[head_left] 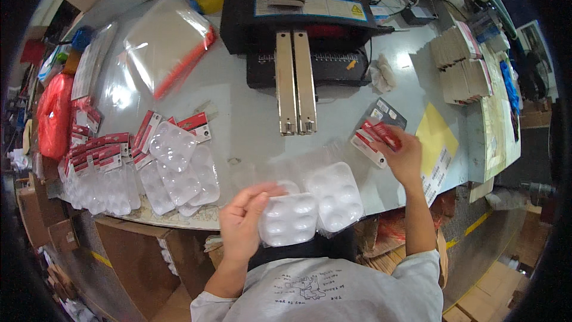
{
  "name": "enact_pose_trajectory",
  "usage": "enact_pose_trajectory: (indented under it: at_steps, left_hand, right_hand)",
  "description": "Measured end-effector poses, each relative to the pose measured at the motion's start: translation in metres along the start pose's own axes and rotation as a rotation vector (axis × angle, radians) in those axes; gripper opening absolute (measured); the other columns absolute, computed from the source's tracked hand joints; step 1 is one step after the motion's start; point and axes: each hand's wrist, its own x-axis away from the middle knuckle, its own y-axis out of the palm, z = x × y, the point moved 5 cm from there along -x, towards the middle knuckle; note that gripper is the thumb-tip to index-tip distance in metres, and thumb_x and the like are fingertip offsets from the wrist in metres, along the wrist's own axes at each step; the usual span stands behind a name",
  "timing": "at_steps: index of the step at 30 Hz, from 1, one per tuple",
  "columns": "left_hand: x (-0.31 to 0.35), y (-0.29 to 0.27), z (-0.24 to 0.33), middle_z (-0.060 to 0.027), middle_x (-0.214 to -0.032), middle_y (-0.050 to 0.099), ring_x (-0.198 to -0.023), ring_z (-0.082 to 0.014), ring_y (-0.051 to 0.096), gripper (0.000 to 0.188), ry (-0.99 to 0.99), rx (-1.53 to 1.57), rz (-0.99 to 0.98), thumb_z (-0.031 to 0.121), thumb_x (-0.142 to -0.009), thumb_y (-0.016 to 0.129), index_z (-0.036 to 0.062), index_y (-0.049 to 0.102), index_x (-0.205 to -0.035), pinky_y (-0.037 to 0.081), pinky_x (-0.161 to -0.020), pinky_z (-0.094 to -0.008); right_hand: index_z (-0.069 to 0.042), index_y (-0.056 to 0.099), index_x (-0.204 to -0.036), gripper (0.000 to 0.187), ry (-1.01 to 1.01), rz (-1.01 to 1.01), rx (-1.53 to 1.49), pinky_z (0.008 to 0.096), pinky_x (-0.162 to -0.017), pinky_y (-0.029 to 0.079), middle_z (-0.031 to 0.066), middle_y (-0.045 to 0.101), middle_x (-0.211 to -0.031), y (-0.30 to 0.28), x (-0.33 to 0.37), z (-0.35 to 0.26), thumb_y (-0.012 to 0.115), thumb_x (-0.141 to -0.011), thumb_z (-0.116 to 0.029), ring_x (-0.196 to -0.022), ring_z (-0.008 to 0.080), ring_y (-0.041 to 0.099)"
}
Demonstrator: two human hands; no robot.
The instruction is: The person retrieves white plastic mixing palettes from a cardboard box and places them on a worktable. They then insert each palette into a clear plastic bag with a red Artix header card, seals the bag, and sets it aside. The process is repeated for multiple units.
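By the table's front edge my left hand (243, 219) is closed at the upper left corner of a white plastic paint palette (288, 220) with round wells; its fingertips are slightly blurred. Just right of it another white palette in a clear bag (335, 197) rests at the edge. My right hand (403, 154), reaching forward, has its fingers closed on a red-and-white header card (370, 144), which lies over a dark card (388, 113). Finished-looking packs, palettes in bags with red-and-white header cards (179, 164), are heaped at the left.
A black sealing machine (238, 24) with two metal bars (295, 83) stands at the back. Clear bags (164, 42) are stacked back left, near a red plastic bag (55, 116). Card stacks (456, 48) stand at the right, behind a yellow sheet (438, 134) and labels (438, 173).
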Motion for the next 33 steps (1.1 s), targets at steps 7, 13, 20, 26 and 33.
enact_pose_trajectory:
  at_steps: [7, 13, 20, 26, 33]
  left_hand:
    - [0.005, 0.026, -0.006, -0.0032, -0.083, 0.069, -0.07, -0.0033, 0.053, 0.02, 0.016, -0.284, -0.126, 0.013, -0.093, 0.054, -0.0017, 0.064, -0.103, 0.044, -0.064, -0.0187]
    - [0.003, 0.023, 0.0, 0.0014, -0.062, 0.057, -0.055, -0.0022, 0.043, 0.016, 0.137, -0.306, -0.094, 0.014, -0.091, 0.056, 0.0006, 0.065, -0.094, 0.036, -0.05, -0.0198]
    - [0.005, 0.023, -0.003, 0.0032, -0.058, 0.051, -0.053, -0.0028, 0.039, 0.014, 0.133, -0.416, -0.079, 0.014, -0.091, 0.059, 0.0025, 0.065, -0.087, 0.033, -0.047, -0.0204]
    - [-0.002, 0.011, 0.003, 0.0063, -0.063, 0.05, -0.058, -0.0015, 0.038, 0.022, 0.241, -0.32, 0.167, 0.016, -0.091, 0.059, -0.0015, 0.063, -0.079, 0.031, -0.049, -0.0191]
    - [-0.004, 0.001, -0.009, 0.0044, -0.063, 0.049, -0.06, -0.0032, 0.04, 0.027, 0.208, -0.377, 0.216, 0.017, -0.093, 0.056, -0.0027, 0.059, -0.076, 0.031, -0.051, -0.0208]
  right_hand:
    - [-0.003, 0.059, -0.103, 0.03, -0.444, -0.446, -0.284, 0.0308, -0.053, 0.044, 0.0164, 0.059, -0.07, 0.001, 0.028, -0.114, 0.067, -0.083, -0.024, -0.056, 0.0224, 0.058]
    - [-0.002, 0.063, -0.093, 0.023, -0.258, -0.541, -0.479, 0.0288, -0.05, 0.041, 0.0123, 0.056, -0.061, 0.021, 0.023, -0.116, 0.064, -0.086, -0.023, -0.05, 0.0166, 0.051]
    - [-0.003, 0.061, -0.086, 0.024, -0.385, -0.599, -0.389, 0.0342, -0.05, 0.042, 0.0152, 0.056, -0.062, 0.019, 0.024, -0.116, 0.069, -0.08, -0.025, -0.055, 0.0294, 0.057]
    - [0.0, 0.069, -0.092, 0.027, -0.098, -0.437, -0.534, 0.023, -0.056, 0.046, 0.0068, 0.067, -0.073, 0.017, 0.017, -0.083, 0.073, -0.077, -0.022, -0.06, 0.0108, 0.061]
    - [0.003, 0.067, -0.088, 0.016, 0.293, -0.722, -0.856, 0.0217, -0.046, 0.044, 0.0072, 0.066, -0.074, 0.049, 0.056, -0.06, 0.064, -0.085, -0.013, -0.06, 0.0103, 0.063]
